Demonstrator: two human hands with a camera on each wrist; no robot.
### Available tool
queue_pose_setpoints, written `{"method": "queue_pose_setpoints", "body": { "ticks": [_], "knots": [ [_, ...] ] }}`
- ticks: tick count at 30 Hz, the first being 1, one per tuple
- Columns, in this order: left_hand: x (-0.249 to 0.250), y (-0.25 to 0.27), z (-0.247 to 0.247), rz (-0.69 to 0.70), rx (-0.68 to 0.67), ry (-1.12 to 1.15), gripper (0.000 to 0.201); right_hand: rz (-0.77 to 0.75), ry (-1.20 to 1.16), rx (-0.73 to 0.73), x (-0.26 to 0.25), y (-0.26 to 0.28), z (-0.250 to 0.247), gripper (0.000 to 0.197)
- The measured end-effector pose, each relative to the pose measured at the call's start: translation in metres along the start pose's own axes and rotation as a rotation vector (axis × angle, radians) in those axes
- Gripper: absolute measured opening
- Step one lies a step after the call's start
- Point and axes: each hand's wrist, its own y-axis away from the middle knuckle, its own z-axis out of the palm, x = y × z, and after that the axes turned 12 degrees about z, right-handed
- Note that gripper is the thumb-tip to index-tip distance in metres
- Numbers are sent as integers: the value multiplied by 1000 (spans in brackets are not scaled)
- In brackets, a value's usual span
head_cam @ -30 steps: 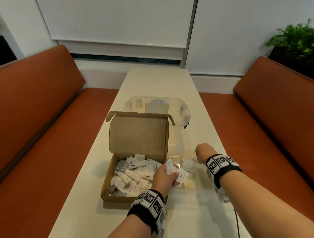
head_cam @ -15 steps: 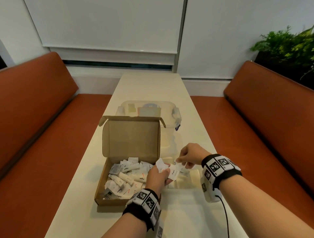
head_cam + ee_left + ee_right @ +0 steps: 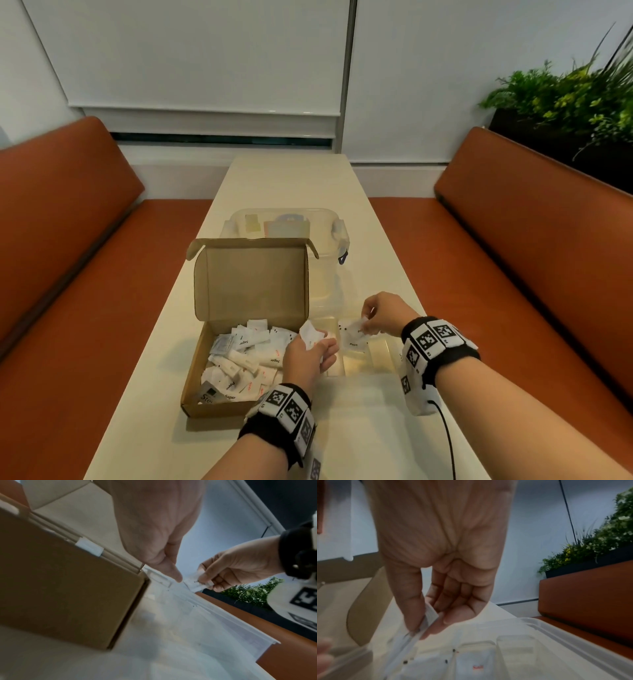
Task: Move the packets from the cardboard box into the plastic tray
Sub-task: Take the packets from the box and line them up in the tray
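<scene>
the right hand hangs over the clear plastic tray, thumb and forefinger pinching a white packet by its edge so it dangles above the tray's left compartments; the right wrist view shows the same pinch, the other fingers loosely curled behind it. the left hand sits at the right wall of the cardboard box, between box and tray, fingers curled round a few white packets that stick up past the knuckles. how many it holds is hard to say, as they overlap. in the left wrist view the left thumb tip points toward the packet the right hand holds, close to it but apart. the box stands open on the table, lid upright, its floor heaped with more sachets, some printed "sugar". the tray lies just right of the box, touching or nearly so, and at least two packets already lie in its compartments. a lidded clear container sits behind the box.
</scene>
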Motion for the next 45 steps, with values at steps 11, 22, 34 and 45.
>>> {"method": "queue_pose_setpoints", "body": {
  "ticks": [11,22,34,45],
  "knots": [
    [0,6,-10,-10,0,-20,11,39,200,75,-9,-4,32,16],
    [4,5,-14,-21,-65,-33,12,58,406,102,-11,-15,42,22],
    [1,-1,-18,-44,-108,-51,14,-6,570,153,-11,-18,45,9],
    [2,-11,-14,-111,-61,-11,33,-169,-47,9,-20,-8,36,21]
  ]
}}
